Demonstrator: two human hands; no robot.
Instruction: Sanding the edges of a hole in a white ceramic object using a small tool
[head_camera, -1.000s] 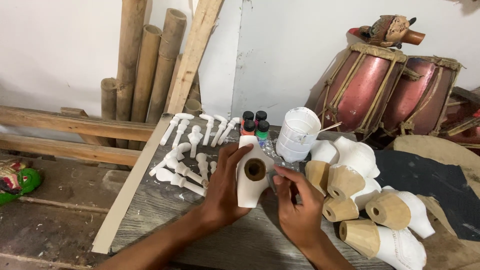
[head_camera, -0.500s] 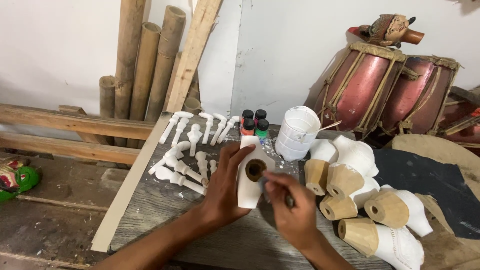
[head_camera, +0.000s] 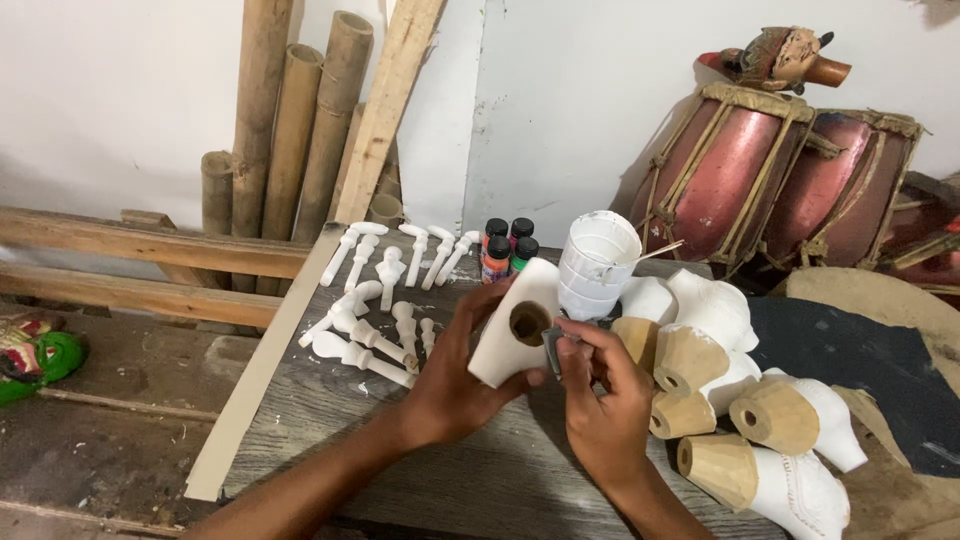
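My left hand (head_camera: 455, 380) holds a white-painted wooden figure body (head_camera: 515, 325) up over the bench, its round brown hole facing me. My right hand (head_camera: 600, 395) pinches a small dark tool (head_camera: 553, 350) whose tip rests just right of that hole. Both hands hover above the weathered plank tabletop (head_camera: 330, 430).
Several white turned pegs (head_camera: 375, 310) lie left of my hands. Small paint bottles (head_camera: 505, 250) and a white ribbed cup (head_camera: 597, 265) stand behind. Several white-and-bare-wood bodies (head_camera: 740, 400) pile at right. Two red drums (head_camera: 780, 180), bamboo poles (head_camera: 290, 140) and a green mask (head_camera: 35, 355) surround the bench.
My right hand has shifted left and up, bringing the tool's tip closer to the hole. The left hand keeps the white body nearly still.
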